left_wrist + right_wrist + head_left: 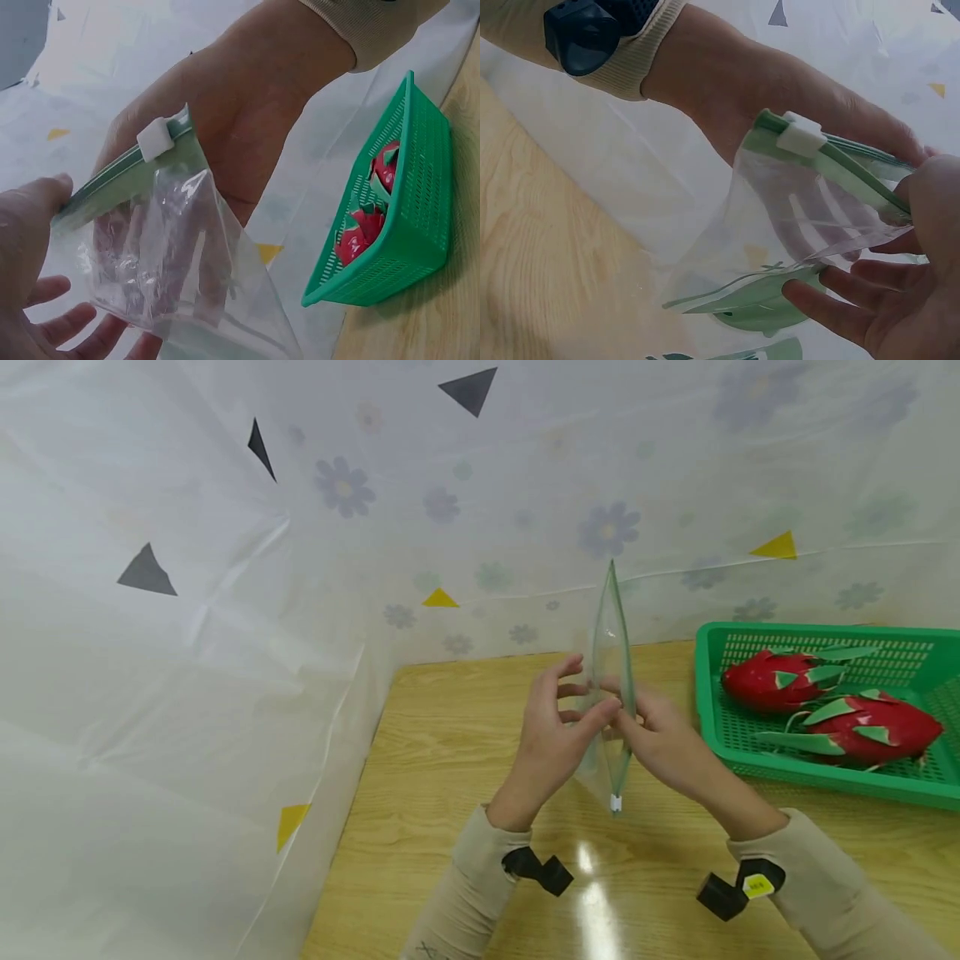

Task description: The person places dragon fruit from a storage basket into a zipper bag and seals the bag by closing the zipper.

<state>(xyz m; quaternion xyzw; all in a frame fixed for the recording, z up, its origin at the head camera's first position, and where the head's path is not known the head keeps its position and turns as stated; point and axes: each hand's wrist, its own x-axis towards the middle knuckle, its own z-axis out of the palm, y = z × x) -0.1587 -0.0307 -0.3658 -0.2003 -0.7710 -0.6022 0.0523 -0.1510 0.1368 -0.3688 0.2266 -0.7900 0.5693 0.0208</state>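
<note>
A clear slider zip bag (611, 639) with a green rim stands upright between my hands, its mouth parted. The white slider (616, 802) sits at the near end of the rim. My left hand (551, 727) pinches the rim, its thumb reaching across the mouth and its other fingers spread along the film. From the other side my right hand (663, 739) pinches the rim too, thumb close to the left thumb. Green print (772, 300) shows low on the bag in the right wrist view. I see nothing inside the bag.
To the right, a green plastic basket (825, 783) stands on the wooden table (435, 760). Two red dragon fruits (765, 683) with green scales lie in it. White flowered sheeting (517, 527) hangs behind the table and along its left side.
</note>
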